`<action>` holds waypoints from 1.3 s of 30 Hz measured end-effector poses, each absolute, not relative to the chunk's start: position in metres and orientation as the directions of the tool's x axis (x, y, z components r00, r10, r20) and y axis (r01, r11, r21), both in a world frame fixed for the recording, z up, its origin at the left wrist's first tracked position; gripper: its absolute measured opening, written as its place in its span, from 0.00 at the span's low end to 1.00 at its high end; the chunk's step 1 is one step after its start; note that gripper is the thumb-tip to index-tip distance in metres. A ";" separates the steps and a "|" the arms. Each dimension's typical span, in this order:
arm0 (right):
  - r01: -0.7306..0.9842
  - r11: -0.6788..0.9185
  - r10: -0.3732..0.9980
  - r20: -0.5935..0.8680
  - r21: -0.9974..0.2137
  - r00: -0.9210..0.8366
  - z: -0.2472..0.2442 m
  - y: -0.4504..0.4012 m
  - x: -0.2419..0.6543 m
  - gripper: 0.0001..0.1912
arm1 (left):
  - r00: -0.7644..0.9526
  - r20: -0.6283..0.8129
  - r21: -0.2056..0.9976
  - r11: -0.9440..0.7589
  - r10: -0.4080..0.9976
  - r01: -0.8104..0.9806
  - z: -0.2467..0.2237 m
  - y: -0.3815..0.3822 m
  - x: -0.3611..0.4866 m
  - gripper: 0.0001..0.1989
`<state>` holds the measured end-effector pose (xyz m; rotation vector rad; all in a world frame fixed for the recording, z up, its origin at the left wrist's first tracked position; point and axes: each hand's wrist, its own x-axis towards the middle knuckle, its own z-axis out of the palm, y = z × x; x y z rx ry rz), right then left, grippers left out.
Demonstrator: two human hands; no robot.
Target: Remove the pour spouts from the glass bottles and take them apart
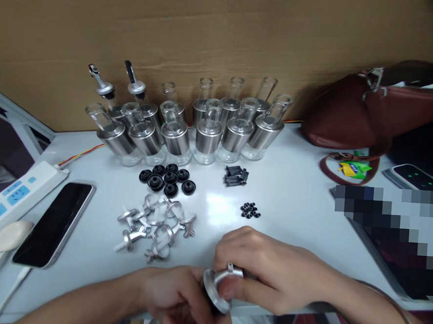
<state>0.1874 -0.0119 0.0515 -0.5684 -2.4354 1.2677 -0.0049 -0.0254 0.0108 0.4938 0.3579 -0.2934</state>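
Both hands are closed on one silver bottle pourer (pixel 214 291) at the table's front edge. My left hand (pixel 182 294) grips its round base, where something dark shows underneath. Fingers and thumb of my right hand (pixel 257 267) pinch the angled spout. To the left lies a loose heap of silver pourer spouts (pixel 157 222). Behind these sit several black ringed stoppers (pixel 170 177). Small black sleeves (pixel 250 210) and a pile of black flaps (pixel 235 176) lie farther back. The pourer's underside is mostly hidden by my left fingers.
Several glass bottles with metal bands (pixel 208 137) stand in two rows at the back; two carry pourers (pixel 136 86). At left are a phone (pixel 53 225) and a power strip (pixel 16 196). A brown bag (pixel 381 108) and a pixelated dark device (pixel 391 241) occupy the right.
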 end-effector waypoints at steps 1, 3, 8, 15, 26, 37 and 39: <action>0.166 0.529 0.484 0.135 -0.833 -0.865 0.052 -0.012 0.187 0.19 | 0.895 -0.386 0.406 0.831 -0.222 0.381 0.010 -0.025 -0.005 0.20; 0.116 0.550 0.462 0.185 -0.827 -0.867 0.054 -0.011 0.187 0.17 | 0.886 -0.366 0.400 0.812 -0.284 0.425 0.008 -0.025 -0.005 0.23; 0.134 0.638 0.473 0.248 -0.758 -0.845 0.058 -0.007 0.191 0.19 | 0.901 -0.374 0.379 0.851 -0.217 0.363 0.016 -0.023 -0.004 0.18; 0.213 0.677 0.540 0.279 -0.704 -0.794 0.059 -0.004 0.196 0.21 | 0.800 -0.579 0.590 0.758 0.157 0.278 0.043 -0.014 -0.011 0.14; 0.358 0.800 0.547 0.341 -0.481 -0.764 0.062 -0.008 0.199 0.22 | 0.580 -0.419 0.691 -0.170 0.698 0.703 0.061 -0.021 -0.019 0.07; 0.467 0.720 0.688 0.616 -0.514 -0.384 0.053 0.005 0.219 0.10 | 0.009 -0.029 -0.107 -0.012 1.000 0.994 0.100 0.016 -0.042 0.04; 0.464 0.727 0.682 0.614 -0.506 -0.398 0.051 0.003 0.216 0.10 | -0.020 -0.001 -0.176 0.019 1.000 0.984 0.104 0.023 -0.044 0.04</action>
